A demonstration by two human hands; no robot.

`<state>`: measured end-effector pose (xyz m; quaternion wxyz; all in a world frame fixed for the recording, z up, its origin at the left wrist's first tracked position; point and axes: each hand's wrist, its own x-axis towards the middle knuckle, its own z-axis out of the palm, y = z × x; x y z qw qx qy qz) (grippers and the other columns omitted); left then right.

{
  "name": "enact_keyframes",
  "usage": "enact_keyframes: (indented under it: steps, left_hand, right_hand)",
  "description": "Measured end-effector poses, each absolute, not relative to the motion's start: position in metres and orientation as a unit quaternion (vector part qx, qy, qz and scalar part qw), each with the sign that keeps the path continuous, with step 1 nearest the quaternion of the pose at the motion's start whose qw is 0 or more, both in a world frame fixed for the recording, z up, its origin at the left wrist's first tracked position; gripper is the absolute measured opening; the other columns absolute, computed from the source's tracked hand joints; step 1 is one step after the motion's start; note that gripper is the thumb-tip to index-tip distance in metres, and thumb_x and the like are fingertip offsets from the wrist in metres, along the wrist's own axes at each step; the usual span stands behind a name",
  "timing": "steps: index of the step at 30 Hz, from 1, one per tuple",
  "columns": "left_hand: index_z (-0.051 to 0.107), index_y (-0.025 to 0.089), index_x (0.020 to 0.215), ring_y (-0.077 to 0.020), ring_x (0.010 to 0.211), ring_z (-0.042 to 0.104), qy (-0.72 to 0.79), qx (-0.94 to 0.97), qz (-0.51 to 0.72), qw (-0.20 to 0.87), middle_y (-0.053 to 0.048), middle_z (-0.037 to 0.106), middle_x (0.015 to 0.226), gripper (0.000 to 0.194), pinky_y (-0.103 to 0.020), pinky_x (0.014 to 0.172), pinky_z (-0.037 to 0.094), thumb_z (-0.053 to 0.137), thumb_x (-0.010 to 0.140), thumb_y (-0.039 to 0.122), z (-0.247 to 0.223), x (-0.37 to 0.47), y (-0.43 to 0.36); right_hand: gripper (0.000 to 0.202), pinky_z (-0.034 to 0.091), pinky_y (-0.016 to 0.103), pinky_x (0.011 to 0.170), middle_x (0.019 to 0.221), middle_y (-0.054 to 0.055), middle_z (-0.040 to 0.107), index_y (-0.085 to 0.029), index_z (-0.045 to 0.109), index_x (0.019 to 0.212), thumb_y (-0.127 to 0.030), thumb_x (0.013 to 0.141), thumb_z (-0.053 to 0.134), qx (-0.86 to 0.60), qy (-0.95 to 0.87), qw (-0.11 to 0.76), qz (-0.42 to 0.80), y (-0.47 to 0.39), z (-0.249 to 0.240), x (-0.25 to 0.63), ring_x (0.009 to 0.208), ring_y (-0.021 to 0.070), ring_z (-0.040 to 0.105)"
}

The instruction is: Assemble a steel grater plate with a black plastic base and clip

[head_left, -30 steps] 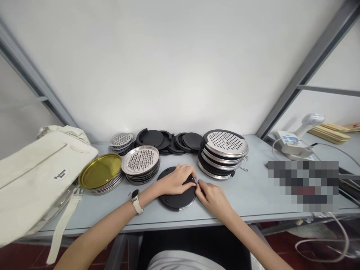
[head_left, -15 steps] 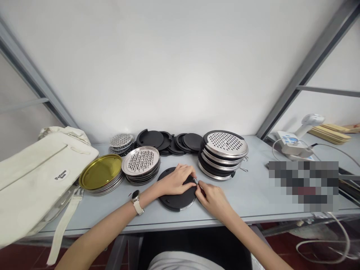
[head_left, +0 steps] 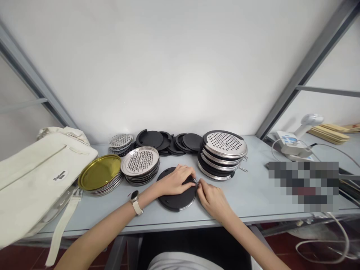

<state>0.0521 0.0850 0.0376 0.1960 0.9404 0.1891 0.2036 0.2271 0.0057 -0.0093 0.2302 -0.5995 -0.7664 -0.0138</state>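
A round black disc (head_left: 171,200) with a metal edge showing at lower right lies on the table in front of me. My left hand (head_left: 177,180) rests across it, thumb and fingers closed about its right edge. At that edge a small thin metal clip (head_left: 195,182) sticks out between my hands. The fingers of my right hand (head_left: 210,195) are pinched on the clip's outer end. Just beyond, at right, rises a stack of black-rimmed graters (head_left: 225,144) with wire clips jutting out. To the left are a stack of silver grater plates (head_left: 142,161) and gold-coloured round plates (head_left: 99,172).
Black plastic rings and discs (head_left: 168,142) lie along the wall, beside small grater discs (head_left: 120,141). A white bag (head_left: 56,161) covers the table's left end, its strap hanging over the edge. A handheld scanner (head_left: 308,122) and cables are at right, near a blurred-out patch.
My right hand has shifted slightly right, away from the disc, and the metal clip now looks thinner between my hands. My left hand stays on the disc.
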Motion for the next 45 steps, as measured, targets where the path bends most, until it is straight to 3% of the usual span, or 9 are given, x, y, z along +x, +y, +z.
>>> enact_keyframes:
  steps: [8, 19, 27, 40, 45]
  left_hand:
    - [0.047, 0.020, 0.099, -0.0191, 0.096, 0.051, 0.191, 0.940, 0.200, 0.200, -0.004, 0.056, 0.098, 0.012, -0.035, 0.092, 0.037, 0.053, 0.089, 0.021, 0.0396, 0.0516, 0.0840]
    - [0.049, 0.020, 0.098, -0.0200, 0.095, 0.052, 0.192, 0.937, 0.198, 0.216, -0.005, 0.056, 0.097, 0.010, -0.036, 0.092, 0.039, 0.052, 0.089, 0.022, 0.0406, 0.0523, 0.0830]
    - [0.049, 0.019, 0.102, -0.0202, 0.096, 0.052, 0.174, 0.945, 0.196, 0.197, -0.005, 0.057, 0.099, 0.011, -0.036, 0.094, 0.038, 0.050, 0.091, 0.022, 0.0400, 0.0519, 0.0841]
    - [0.049, 0.020, 0.102, -0.0202, 0.096, 0.052, 0.180, 0.946, 0.202, 0.180, -0.005, 0.057, 0.100, 0.013, -0.035, 0.092, 0.038, 0.051, 0.090, 0.022, 0.0407, 0.0510, 0.0838]
    - [0.047, 0.020, 0.092, -0.0194, 0.088, 0.052, 0.225, 0.937, 0.223, 0.150, -0.003, 0.055, 0.092, 0.015, -0.033, 0.084, 0.041, 0.058, 0.085, 0.028, 0.0400, 0.0522, 0.0837]
  right_hand:
    - [0.028, 0.023, 0.027, 0.045, 0.054, 0.001, 0.060, -0.016, 0.051, 0.090, -0.026, 0.097, 0.026, -0.599, -0.766, 0.234, -0.021, 0.0050, -0.0065, 0.2256, 0.043, 0.0161, 0.057]
    - [0.022, 0.025, 0.027, 0.047, 0.059, 0.002, 0.063, -0.015, 0.050, 0.098, -0.023, 0.095, 0.030, -0.593, -0.773, 0.225, 0.000, 0.0059, -0.0091, 0.2266, 0.048, 0.0175, 0.059]
    - [0.030, 0.026, 0.027, 0.048, 0.061, 0.003, 0.065, -0.013, 0.054, 0.107, -0.022, 0.096, 0.028, -0.588, -0.780, 0.213, -0.005, 0.0051, -0.0075, 0.2282, 0.049, 0.0178, 0.060]
    - [0.031, 0.023, 0.028, 0.047, 0.058, 0.004, 0.065, -0.016, 0.053, 0.087, -0.024, 0.098, 0.025, -0.609, -0.768, 0.199, -0.002, 0.0070, -0.0072, 0.2282, 0.048, 0.0176, 0.061]
    - [0.030, 0.023, 0.028, 0.048, 0.060, 0.004, 0.066, -0.017, 0.052, 0.085, -0.024, 0.098, 0.026, -0.613, -0.767, 0.188, 0.008, 0.0076, -0.0076, 0.2285, 0.051, 0.0181, 0.062]
